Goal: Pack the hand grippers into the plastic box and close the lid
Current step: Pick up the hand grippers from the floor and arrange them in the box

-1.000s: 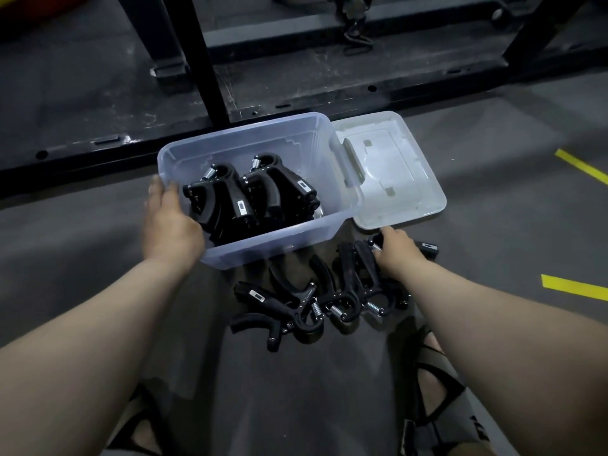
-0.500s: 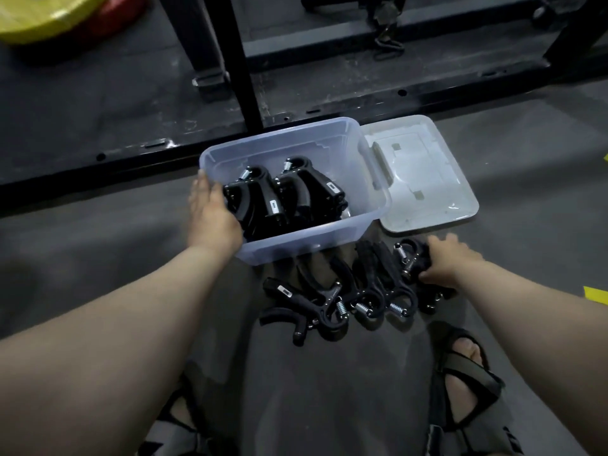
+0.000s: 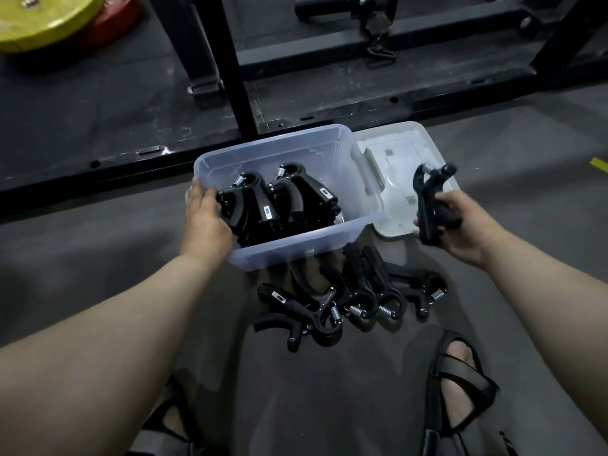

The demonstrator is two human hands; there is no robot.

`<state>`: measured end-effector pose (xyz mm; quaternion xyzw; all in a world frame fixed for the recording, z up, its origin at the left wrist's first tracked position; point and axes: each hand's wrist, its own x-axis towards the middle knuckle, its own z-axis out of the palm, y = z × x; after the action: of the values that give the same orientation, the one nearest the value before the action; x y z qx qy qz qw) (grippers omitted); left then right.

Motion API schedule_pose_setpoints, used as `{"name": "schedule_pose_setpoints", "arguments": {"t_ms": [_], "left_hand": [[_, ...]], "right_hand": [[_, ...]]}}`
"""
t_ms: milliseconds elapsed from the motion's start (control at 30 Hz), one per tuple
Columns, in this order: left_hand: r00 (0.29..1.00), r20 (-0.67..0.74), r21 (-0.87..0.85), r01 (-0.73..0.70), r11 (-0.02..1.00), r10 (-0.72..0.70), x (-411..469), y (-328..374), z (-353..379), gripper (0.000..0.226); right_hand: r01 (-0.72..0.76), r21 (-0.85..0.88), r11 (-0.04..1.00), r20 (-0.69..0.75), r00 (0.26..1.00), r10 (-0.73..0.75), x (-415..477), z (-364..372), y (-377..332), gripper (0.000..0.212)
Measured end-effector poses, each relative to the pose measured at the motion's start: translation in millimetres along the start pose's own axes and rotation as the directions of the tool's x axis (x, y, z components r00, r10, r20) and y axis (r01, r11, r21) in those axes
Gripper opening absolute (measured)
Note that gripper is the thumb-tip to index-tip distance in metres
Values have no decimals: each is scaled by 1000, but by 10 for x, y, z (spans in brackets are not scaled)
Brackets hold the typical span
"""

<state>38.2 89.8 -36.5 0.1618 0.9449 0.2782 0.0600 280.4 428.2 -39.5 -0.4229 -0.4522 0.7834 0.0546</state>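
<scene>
A clear plastic box sits on the grey floor with its top open, and a batch of black hand grippers stands packed in its left and middle part, spring ends up; the right end of the box shows bare bottom. The lid lies flat on the floor touching the box's right side, inner face up. The left hand is on the box's left wall, thumb hooked over the rim and touching the nearest packed gripper, the other fingers down the outside. The right hand is raised over the lid's near right corner, fingers curled tight around one handle of a single hand gripper whose hooked head points up and away. More loose hand grippers lie in a tangled heap on the floor just in front of the box, steel springs showing. Sandalled feet frame the bottom edge. Beyond the box runs a black steel rack base, and a yellow weight plate lies at far left.
</scene>
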Motion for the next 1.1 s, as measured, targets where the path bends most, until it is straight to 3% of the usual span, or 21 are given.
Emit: {"name": "schedule_pose_setpoints", "arguments": {"t_ms": [67, 133, 233, 433, 567, 667, 767, 867, 933, 1033, 1100], "left_hand": [[1000, -6, 4, -15, 1000, 15, -5, -4, -2, 63], [1000, -13, 4, -22, 1000, 22, -13, -5, 5, 58], [1000, -23, 12, -21, 1000, 21, -5, -1, 15, 54], [999, -41, 9, -18, 1000, 18, -4, -4, 19, 56], [999, -42, -18, 5, 1000, -6, -34, 16, 5, 61], [999, -41, -17, 20, 1000, -21, -33, 12, 9, 60], [999, -44, -15, 23, 1000, -24, -18, 3, 16, 59], [999, -48, -19, 13, 1000, -14, -20, -1, 21, 60], [999, -45, -29, 20, 999, -22, -20, -8, 28, 59], [999, -36, -41, 37, 998, -38, -16, -32, 39, 59], [999, -42, -42, 26, 999, -28, -7, -40, 48, 60]], "right_hand": [[62, 105, 993, 109, 991, -73, -4, 170, -243, 32], [78, 100, 992, 207, 973, -97, -5, 374, -449, 38], [91, -105, 990, 322, 945, -53, -19, 742, -639, 46], [185, -475, 860, 289, 956, -46, 40, 1433, -594, 17], [206, -735, 646, 184, 978, -102, 170, 1656, -592, 20], [205, -913, 353, 146, 972, -184, 252, 1779, -696, 26], [174, -979, 106, 155, 973, -171, 294, 1909, -776, 24], [112, -992, -51, 117, 987, -107, 342, 1979, -679, 26], [97, -993, -66, 103, 991, -89, 401, 1988, -522, 27], [84, -996, 39, 81, 993, -84, 523, 1956, -297, 26], [38, -984, 174, 29, 998, -52, 543, 1899, -222, 21]]}}
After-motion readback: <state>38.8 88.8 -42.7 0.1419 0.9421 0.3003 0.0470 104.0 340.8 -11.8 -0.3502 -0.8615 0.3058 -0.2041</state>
